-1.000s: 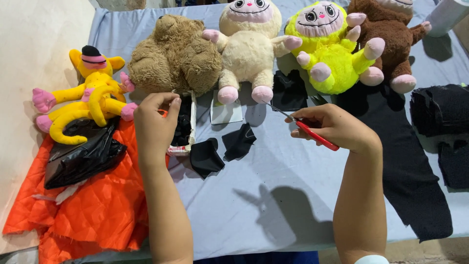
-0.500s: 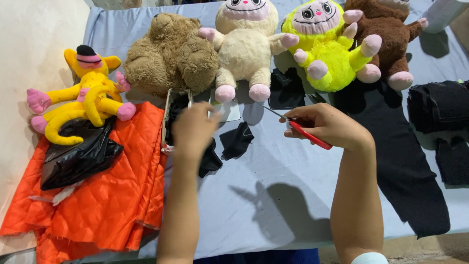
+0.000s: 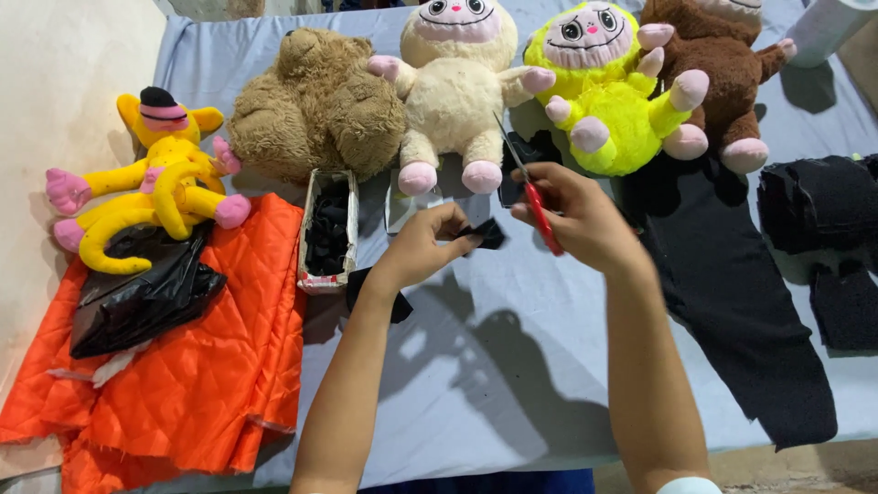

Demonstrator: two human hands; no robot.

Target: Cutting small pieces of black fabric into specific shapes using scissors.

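**Pinching black felt, scissors poised**

Pinched between my left hand [image 3: 422, 245] fingers is a small black felt scrap [image 3: 487, 234], just below the cream plush toy [image 3: 455, 91]. My right hand [image 3: 574, 218] is closed on the red-handled scissors [image 3: 533, 196], blades pointing up toward that toy. Left of it slumps a tan teddy bear [image 3: 315, 105] above a narrow box [image 3: 327, 230] of black pieces; right sits a yellow-green plush [image 3: 613, 105]. Whether the blades are parted I cannot tell.
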